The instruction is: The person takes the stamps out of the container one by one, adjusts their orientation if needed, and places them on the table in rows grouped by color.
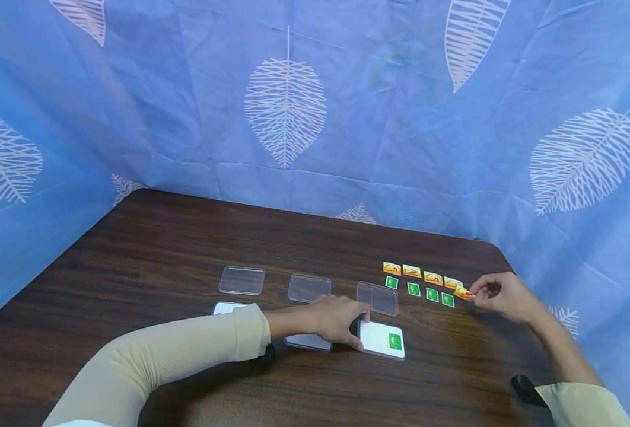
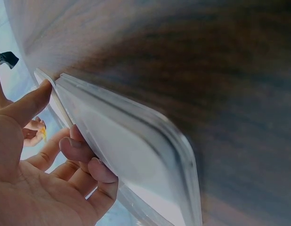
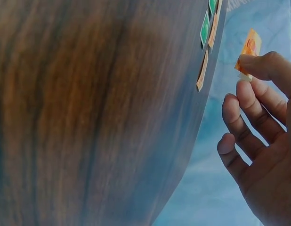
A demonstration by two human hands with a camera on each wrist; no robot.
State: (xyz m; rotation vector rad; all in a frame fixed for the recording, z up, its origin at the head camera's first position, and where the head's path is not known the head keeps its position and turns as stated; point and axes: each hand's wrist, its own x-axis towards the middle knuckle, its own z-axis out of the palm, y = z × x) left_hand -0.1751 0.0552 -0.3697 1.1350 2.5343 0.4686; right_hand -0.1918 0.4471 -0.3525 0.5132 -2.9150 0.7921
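My right hand (image 1: 504,296) pinches a small orange-and-yellow stamp (image 3: 249,47) between thumb and fingertip, at the right end of the stamp rows. A green stamp (image 1: 395,341) lies on the right part of a white card in a clear plastic case (image 1: 376,336). My left hand (image 1: 333,320) holds the left end of this case, thumb at the near edge and index finger toward the far edge. In the left wrist view, the other fingers reach over the neighbouring white case (image 2: 131,146). That middle case (image 1: 308,342) is partly hidden by the left hand.
Several orange stamps (image 1: 412,271) lie in a row behind several green stamps (image 1: 413,289). Three clear plastic covers (image 1: 242,280) lie behind the white cases. The left forearm partly covers a third white case (image 1: 229,308). A blue curtain (image 1: 347,118) stands behind the dark wooden table (image 1: 149,255).
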